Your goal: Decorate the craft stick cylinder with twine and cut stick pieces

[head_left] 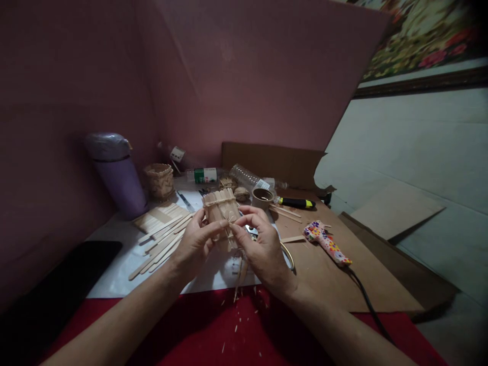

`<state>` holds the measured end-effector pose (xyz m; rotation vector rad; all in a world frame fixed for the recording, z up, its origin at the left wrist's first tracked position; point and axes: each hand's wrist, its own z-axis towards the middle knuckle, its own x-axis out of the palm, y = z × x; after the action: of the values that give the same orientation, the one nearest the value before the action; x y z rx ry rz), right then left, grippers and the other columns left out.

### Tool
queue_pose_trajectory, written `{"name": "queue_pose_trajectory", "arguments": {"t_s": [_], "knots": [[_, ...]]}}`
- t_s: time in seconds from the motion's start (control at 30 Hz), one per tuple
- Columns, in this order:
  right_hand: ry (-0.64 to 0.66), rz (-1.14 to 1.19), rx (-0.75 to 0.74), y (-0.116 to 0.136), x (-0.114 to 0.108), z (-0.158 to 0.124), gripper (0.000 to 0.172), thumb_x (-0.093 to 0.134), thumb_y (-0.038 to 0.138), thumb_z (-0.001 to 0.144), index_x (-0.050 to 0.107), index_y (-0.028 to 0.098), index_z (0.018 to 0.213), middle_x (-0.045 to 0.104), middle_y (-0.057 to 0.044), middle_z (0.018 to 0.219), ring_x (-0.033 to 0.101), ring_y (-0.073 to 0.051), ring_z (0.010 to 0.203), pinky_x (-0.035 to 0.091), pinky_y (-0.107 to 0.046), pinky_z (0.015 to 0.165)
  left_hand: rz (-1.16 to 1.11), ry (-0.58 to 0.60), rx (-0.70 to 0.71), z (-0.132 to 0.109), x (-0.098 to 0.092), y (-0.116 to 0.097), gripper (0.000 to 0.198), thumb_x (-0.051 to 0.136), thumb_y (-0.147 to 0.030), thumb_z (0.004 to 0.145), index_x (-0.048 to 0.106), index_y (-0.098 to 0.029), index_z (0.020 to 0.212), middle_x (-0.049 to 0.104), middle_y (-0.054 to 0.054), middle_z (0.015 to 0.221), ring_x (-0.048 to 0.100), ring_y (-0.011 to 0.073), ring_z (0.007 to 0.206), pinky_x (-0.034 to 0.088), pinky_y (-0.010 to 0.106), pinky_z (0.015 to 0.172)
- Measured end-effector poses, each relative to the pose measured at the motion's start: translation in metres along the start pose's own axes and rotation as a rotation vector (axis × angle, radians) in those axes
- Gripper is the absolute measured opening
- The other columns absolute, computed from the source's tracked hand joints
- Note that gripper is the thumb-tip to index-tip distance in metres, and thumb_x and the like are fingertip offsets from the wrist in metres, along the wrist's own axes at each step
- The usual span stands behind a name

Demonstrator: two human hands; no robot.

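Note:
A small cup made of upright wooden craft sticks is in front of me, with braided twine around its upper edge. My left hand is closed around its left side, the thumb pressed on the front. The thumb and fingers of my right hand pinch thin twine at the cup's front, where strands spread out like a small bow. Both thumbs nearly meet there. Part of a metal tool shows behind my right hand. Loose fibres hang below the cup.
Craft sticks lie fanned out at left, near a twine-trimmed cup and purple tumbler. Behind are plastic bottles, twine balls and a tape roll. A floral glue gun with its cord lies on cardboard.

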<state>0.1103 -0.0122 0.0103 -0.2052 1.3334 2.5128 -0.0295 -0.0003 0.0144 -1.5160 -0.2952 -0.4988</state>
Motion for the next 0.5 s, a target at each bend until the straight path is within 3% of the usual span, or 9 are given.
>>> {"name": "queue_pose_trajectory", "arguments": {"t_s": [0.3, 0.5], "knots": [[0.07, 0.061, 0.13, -0.003, -0.008, 0.01, 0.014, 0.069, 0.029, 0.077, 0.067, 0.018, 0.068, 0.059, -0.011, 0.113, 0.054, -0.027, 0.116, 0.036, -0.045, 0.103, -0.007, 0.097, 0.021, 0.0, -0.002, 0.0, 0.051, 0.072, -0.017, 0.073, 0.054, -0.015, 0.121, 0.069, 0.012, 0.113, 0.067, 0.0262, 0.098, 0.055, 0.035, 0.078], [0.105, 0.034, 0.123, 0.0, -0.012, 0.013, 0.009, 0.068, 0.019, 0.075, 0.067, 0.018, 0.066, 0.061, -0.01, 0.111, 0.055, -0.024, 0.115, 0.036, -0.042, 0.103, 0.008, 0.06, 0.012, -0.001, 0.002, -0.001, 0.051, 0.069, -0.012, 0.068, 0.055, -0.014, 0.117, 0.068, 0.012, 0.112, 0.065, 0.0279, 0.101, 0.055, 0.034, 0.076]]}}
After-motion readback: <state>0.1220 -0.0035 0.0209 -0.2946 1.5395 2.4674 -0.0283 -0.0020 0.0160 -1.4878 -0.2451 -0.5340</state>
